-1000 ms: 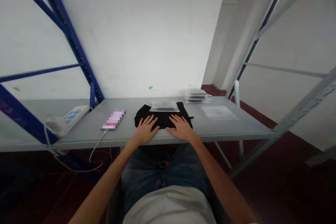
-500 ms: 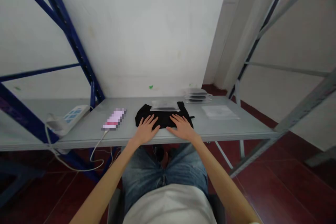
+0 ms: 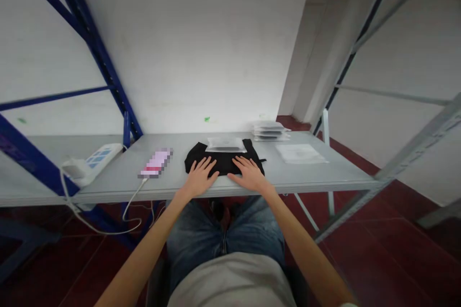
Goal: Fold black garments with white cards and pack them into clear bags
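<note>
A black folded garment point(image 3: 224, 162) lies on the grey table point(image 3: 324, 175) straight in front of me. My left hand point(image 3: 200, 177) rests flat on the garment's near left part, fingers spread. My right hand point(image 3: 249, 174) lies flat on its near right part, fingers spread too. Neither hand holds anything. A clear plastic packet point(image 3: 225, 144) sits on the far edge of the garment.
A phone point(image 3: 156, 163) on a white cable lies to the left of the garment. A white power strip point(image 3: 92, 160) sits further left. A stack of packets point(image 3: 270, 131) and a flat clear bag point(image 3: 300, 153) lie to the right. Blue and grey rack frames flank the table.
</note>
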Action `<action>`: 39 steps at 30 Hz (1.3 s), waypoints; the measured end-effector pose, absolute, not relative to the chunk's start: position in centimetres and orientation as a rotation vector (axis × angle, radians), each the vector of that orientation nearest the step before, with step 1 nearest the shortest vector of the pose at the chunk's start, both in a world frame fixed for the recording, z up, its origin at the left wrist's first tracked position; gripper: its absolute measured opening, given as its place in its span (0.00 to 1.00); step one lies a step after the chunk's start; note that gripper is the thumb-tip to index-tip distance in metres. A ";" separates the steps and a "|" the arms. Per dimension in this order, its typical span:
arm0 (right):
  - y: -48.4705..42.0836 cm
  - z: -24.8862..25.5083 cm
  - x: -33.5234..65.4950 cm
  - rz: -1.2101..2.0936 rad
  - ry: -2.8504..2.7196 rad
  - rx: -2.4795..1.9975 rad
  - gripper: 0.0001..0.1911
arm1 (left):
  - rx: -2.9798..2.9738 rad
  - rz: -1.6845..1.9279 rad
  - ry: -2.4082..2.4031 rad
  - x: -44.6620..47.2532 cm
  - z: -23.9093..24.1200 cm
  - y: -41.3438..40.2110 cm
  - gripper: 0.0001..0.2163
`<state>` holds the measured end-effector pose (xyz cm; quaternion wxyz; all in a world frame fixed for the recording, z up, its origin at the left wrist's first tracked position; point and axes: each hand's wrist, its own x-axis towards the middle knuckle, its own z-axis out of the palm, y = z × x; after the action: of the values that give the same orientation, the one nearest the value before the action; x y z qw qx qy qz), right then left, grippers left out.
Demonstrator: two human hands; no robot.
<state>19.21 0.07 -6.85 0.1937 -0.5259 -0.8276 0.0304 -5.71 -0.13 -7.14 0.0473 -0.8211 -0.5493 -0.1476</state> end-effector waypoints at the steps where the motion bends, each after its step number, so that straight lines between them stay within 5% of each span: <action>1: 0.1 -6.8 19.2 0.087 -2.321 -1.477 0.39 | -2.505 -0.451 -1.676 -5.7 -7.1 -0.1 0.27; 39: 0.1 -6.9 19.2 0.081 -2.329 -1.475 0.39 | -2.503 -0.459 -1.677 -5.6 -7.0 -0.3 0.27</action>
<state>19.20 0.05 -6.86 0.1906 -0.5250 -0.8290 0.0287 -5.58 -0.31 -7.02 0.0469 -0.8205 -0.5495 -0.1504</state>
